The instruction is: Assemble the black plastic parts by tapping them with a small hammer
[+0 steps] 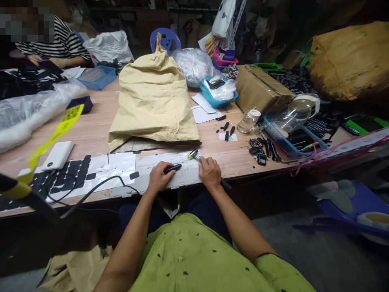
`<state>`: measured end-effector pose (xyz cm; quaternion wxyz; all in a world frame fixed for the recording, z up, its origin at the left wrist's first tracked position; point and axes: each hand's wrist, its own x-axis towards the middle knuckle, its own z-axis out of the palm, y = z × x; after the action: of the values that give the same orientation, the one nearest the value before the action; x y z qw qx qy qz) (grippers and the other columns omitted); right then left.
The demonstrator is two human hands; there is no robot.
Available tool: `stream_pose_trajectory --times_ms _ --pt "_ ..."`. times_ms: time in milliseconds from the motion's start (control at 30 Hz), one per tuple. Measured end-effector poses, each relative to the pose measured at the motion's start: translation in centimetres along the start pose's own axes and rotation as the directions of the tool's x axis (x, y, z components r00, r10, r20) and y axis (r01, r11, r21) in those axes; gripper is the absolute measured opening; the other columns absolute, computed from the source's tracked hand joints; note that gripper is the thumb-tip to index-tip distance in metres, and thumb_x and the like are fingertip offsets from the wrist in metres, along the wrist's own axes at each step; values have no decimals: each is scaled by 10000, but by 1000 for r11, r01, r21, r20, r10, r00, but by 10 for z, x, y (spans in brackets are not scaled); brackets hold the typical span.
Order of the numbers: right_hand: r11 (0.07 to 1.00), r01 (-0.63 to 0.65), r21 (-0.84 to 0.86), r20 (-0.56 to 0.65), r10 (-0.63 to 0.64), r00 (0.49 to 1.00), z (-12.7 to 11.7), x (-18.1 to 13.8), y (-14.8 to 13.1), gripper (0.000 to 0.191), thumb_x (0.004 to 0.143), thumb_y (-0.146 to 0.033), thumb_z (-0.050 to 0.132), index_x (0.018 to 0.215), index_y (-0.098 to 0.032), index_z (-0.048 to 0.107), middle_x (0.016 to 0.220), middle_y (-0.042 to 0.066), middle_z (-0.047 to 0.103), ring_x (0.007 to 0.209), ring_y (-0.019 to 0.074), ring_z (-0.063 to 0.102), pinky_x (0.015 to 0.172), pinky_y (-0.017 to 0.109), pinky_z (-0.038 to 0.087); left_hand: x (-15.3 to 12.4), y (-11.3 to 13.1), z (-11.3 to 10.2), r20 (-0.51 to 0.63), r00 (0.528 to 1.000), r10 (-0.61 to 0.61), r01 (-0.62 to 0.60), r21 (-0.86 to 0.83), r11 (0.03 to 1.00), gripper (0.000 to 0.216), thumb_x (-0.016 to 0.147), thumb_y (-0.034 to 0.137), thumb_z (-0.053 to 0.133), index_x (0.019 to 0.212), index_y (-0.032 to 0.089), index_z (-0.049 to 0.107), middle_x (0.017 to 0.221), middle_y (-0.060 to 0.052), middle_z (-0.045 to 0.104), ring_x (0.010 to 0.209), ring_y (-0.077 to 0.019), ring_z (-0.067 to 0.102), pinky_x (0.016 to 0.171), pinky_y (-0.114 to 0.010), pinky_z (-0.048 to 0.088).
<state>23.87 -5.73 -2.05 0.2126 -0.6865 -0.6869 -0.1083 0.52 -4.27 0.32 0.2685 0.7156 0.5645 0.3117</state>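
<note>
My left hand (159, 177) rests at the table's near edge, fingers closed round a slim black piece (173, 168) that juts out to the right; its exact kind is unclear. A small hammer (193, 154), with a metal head and a yellowish-green face, is gripped in my right hand (210, 173). The hammer's head points up and left, just beyond the fingers, close to the board. Under both hands lies a pale board or sheet (185, 178) along the table edge. A large tan cloth bag (154, 101) stands right behind my hands.
White sheets with black stickers (71, 176), a white power bank (58, 155) and a cable lie left. Small black parts (227, 135), a glass jar (248, 121), keys (257, 151) and a blue basket (296, 140) are right. A co-worker in striped sleeves (68, 44) sits far left.
</note>
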Motion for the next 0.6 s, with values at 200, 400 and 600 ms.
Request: stream_pose_trajectory --times_ms 200,400,600 --pt "989 -42 143 -1 42 999 -6 1 5 255 956 -203 482 1076 -216 707 882 69 600 832 212 524 716 298 406 6 -2 8 32 999 21 -22 55 998 166 792 266 693 949 251 742 910 -26 712 781 -192 633 753 -317 501" --pt "893 28 449 16 -39 999 -26 -17 -18 329 1006 -244 395 1132 -213 698 959 72 665 905 195 632 820 292 500 4 -3 10 32 998 48 -49 33 998 172 805 246 685 965 247 748 894 -23 699 819 -194 646 773 -314 505" --pt "825 25 565 57 -69 996 -29 -25 -30 317 999 -246 410 1097 -196 707 929 72 694 882 187 661 822 291 528 4 -2 14 13 999 35 -36 33 999 184 798 225 697 970 253 753 906 -21 698 805 -188 649 774 -311 510"
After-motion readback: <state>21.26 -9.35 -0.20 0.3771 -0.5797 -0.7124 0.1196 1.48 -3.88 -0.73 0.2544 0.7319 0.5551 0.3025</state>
